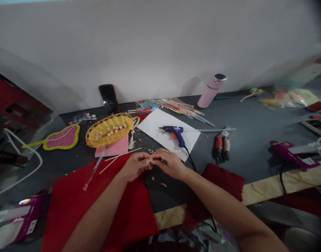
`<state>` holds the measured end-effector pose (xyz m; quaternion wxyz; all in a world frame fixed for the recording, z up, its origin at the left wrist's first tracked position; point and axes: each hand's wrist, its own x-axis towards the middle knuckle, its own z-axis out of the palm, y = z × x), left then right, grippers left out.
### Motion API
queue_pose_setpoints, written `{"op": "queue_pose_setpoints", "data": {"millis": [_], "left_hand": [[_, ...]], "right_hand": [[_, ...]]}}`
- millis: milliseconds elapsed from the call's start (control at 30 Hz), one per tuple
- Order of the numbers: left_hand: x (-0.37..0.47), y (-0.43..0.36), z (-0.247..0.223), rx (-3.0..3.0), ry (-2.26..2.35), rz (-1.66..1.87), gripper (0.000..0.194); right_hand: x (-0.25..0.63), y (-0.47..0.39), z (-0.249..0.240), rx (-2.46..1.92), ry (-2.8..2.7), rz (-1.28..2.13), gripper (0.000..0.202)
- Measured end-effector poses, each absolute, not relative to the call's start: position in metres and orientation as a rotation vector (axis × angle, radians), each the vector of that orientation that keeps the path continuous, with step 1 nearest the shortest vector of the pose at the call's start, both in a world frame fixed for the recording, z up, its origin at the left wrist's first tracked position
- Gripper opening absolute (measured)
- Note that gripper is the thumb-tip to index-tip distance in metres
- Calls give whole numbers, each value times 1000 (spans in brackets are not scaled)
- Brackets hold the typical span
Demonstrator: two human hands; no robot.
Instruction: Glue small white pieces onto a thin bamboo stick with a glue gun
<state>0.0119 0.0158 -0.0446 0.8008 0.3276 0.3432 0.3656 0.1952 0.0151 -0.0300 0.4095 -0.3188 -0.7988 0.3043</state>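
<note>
A small, rounded cluster of cream-coloured beads (151, 160) sits between the fingertips of the two hands, with the left hand (138, 165) on its left and the right hand (171, 162) on its right. Both hands are nearly closed, thumbs and fingers pinching the cluster from either side, just above the dark grey surface (171, 196). Loose pale beads (151, 151) lie just beyond the fingertips. On the near left, a bright red cloth (71, 196) spreads beneath the left forearm. Farther left, an oval yellow woven basket (102, 126) holds several similar cream clusters (116, 130). Beyond the right hand, a blue glue gun with an orange trigger (177, 132) rests on a white rectangular sheet (157, 122); red-and-beige-handled pliers (222, 145) lie to its right.
</note>
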Motion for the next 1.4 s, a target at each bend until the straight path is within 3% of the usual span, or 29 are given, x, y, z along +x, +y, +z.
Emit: {"op": "queue_pose_setpoints", "data": {"millis": [500,1400], "left_hand": [[14,17,-45,725,753,769,19],[13,17,-51,809,798,789,18]], "right_hand": [[198,16,-29,-847,-2056,786,22],[196,15,-30,-819,-2090,698,13]]}}
